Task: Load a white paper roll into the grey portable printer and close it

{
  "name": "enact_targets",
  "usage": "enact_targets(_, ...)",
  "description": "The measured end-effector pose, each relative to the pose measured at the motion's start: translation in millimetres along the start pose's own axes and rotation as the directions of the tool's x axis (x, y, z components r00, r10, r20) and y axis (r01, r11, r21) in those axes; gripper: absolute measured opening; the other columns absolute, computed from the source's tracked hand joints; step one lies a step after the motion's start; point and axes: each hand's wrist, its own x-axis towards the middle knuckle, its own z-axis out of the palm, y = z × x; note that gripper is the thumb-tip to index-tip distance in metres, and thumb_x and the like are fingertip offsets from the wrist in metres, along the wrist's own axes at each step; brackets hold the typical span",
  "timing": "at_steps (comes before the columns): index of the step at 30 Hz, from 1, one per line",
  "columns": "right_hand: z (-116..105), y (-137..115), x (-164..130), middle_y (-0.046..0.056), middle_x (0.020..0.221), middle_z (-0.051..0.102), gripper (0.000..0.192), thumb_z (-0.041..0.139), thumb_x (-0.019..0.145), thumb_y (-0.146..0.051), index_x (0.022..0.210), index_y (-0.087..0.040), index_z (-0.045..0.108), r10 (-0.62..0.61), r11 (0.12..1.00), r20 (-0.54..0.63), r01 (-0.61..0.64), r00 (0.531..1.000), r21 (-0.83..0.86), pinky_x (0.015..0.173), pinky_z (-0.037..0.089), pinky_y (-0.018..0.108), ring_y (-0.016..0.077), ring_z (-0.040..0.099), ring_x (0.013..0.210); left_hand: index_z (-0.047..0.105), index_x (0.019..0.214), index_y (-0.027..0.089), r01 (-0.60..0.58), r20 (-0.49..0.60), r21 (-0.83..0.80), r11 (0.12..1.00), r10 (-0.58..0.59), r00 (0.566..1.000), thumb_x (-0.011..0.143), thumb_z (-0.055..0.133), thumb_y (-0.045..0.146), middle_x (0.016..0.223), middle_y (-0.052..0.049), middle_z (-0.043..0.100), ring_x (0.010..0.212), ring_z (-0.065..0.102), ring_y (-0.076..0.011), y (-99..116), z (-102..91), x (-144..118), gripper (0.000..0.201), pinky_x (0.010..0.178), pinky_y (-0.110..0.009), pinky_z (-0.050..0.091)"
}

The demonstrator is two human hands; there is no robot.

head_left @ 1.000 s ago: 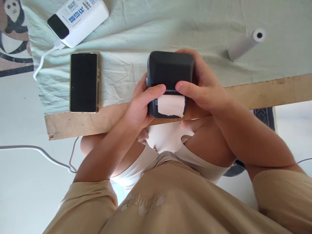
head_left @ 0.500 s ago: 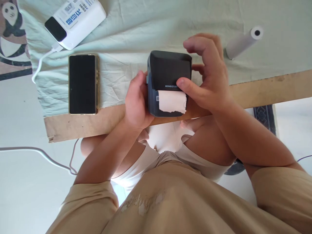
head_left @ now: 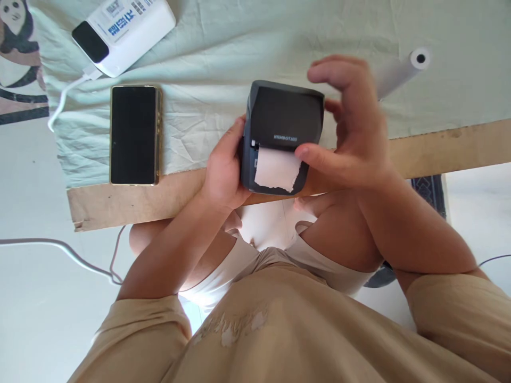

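Dark grey boxy plastic printer (head_left: 285, 119), rigid, light, smooth: gripped at its side by left hand (head_left: 223, 170); right hand (head_left: 355, 133) spread loose, thumb touching front.

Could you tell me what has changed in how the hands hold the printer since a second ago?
The right hand lifted its fingers off the dark grey box-shaped label printer; only its thumb touches near the white paper strip. The left hand slid its thumb off the top and grips the side. The black phone stayed put.

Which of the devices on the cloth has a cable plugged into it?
The white power bank at far left; a white cable enters its end. The phone and the printer show none.
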Motion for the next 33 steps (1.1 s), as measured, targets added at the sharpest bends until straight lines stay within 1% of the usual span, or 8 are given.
enact_targets(4, -1, -7, 9, 0.0, 0.1, 0.055, 0.025, 0.069, 0.094, -0.049, 0.094, -0.027, 0.058, 0.05, 0.999, -0.383, -0.048, 0.922, 0.017, 0.06, 0.051, 0.032, 0.0094, 0.05, 0.065, 0.074, 0.097, 0.019, -0.041, 0.085, 0.06, 0.997, 0.036, 0.996, 0.099, 0.063, 0.029, 0.084, 0.0, 0.075, 0.08, 0.071, -0.0141, 0, 0.0, -3, 0.015, 0.072, -0.024, 0.058)
enact_targets(8, 2, -5, 15, -0.002, 0.082, 0.042, 0.026, 0.06, 0.094, -0.025, 0.078, -0.025, 0.04, 0.053, 0.996, -0.469, -0.013, 0.882, 0.087, 0.071, 0.058, 0.034, 0.0094, 0.054, 0.063, 0.071, 0.106, 0.019, -0.052, 0.09, 0.095, 0.994, 0.043, 0.995, 0.096, 0.062, 0.015, 0.081, 0.005, 0.072, 0.068, 0.067, -0.0073, 1, -0.6, -5, 0.014, 0.062, -0.017, 0.053)
enact_targets(14, 0, -13, 3, -0.003, 0.085, 0.073, 0.007, 0.065, 0.086, -0.023, 0.091, -0.027, 0.067, 0.031, 0.916, -0.066, -0.055, 0.997, -0.398, 0.06, 0.044, 0.031, 0.0128, 0.059, 0.063, 0.067, 0.114, 0.022, -0.04, 0.089, 0.2, 0.979, 0.023, 0.996, 0.097, 0.065, 0.024, 0.092, 0.001, 0.075, 0.082, 0.073, -0.0124, 4, -0.2, -4, 0.017, 0.072, -0.021, 0.056)
enact_targets(19, -6, -27, 5, -0.001, 0.098, 0.078, 0.02, 0.064, 0.088, -0.031, 0.106, -0.03, 0.072, 0.322, 0.792, 0.224, -0.132, 0.92, -0.597, 0.061, 0.038, 0.034, 0.0196, 0.066, 0.076, 0.069, 0.114, 0.023, -0.037, 0.112, 0.242, 0.97, 0.01, 0.994, 0.093, 0.071, 0.031, 0.089, 0.001, 0.071, 0.073, 0.07, -0.0123, 4, -4.3, -2, 0.023, 0.066, -0.022, 0.056)
enact_targets(22, -10, -24, 8, -0.004, 0.083, 0.073, 0.025, 0.07, 0.079, -0.029, 0.103, -0.029, 0.067, 0.348, 0.856, 0.257, -0.194, 0.901, -0.479, 0.059, 0.036, 0.032, 0.0156, 0.057, 0.062, 0.069, 0.116, 0.023, 0.004, 0.097, 0.242, 0.97, -0.028, 0.995, 0.093, 0.07, 0.031, 0.09, -0.001, 0.073, 0.073, 0.071, -0.0142, 4, -2.3, -5, 0.024, 0.061, -0.022, 0.054)
enact_targets(26, -24, -16, 9, -0.004, 0.087, 0.072, 0.037, 0.081, 0.071, -0.037, 0.103, -0.03, 0.064, 0.321, 0.941, 0.225, -0.337, 0.92, 0.033, 0.053, 0.039, 0.03, 0.0102, 0.046, 0.054, 0.07, 0.113, 0.024, -0.018, 0.037, 0.202, 0.979, 0.011, 0.999, 0.095, 0.069, 0.03, 0.098, -0.002, 0.078, 0.089, 0.076, -0.0177, 2, 1.6, -7, 0.02, 0.068, -0.022, 0.056)
enact_targets(30, -46, 5, 10, -0.001, 0.083, 0.059, 0.042, 0.073, 0.072, -0.058, 0.102, -0.032, 0.057, 0.397, 0.828, 0.035, -0.374, 0.917, 0.418, 0.048, 0.04, 0.032, 0.0157, 0.049, 0.059, 0.071, 0.102, 0.022, -0.042, -0.006, 0.129, 0.991, 0.044, 0.999, 0.097, 0.065, 0.03, 0.085, 0.001, 0.074, 0.074, 0.071, -0.0123, 1, -0.4, -3, 0.011, 0.067, -0.02, 0.054)
enact_targets(33, -50, 34, 8, 0.004, 0.087, 0.054, 0.034, 0.061, 0.073, -0.054, 0.095, -0.03, 0.051, 0.6, 0.724, -0.018, -0.533, 0.8, 0.438, 0.045, 0.036, 0.032, 0.0185, 0.051, 0.065, 0.071, 0.1, 0.02, -0.042, 0.01, 0.094, 0.995, 0.041, 0.999, 0.1, 0.06, 0.028, 0.084, 0.001, 0.074, 0.071, 0.069, -0.0115, 1, -1.8, -1, 0.014, 0.066, -0.021, 0.053)
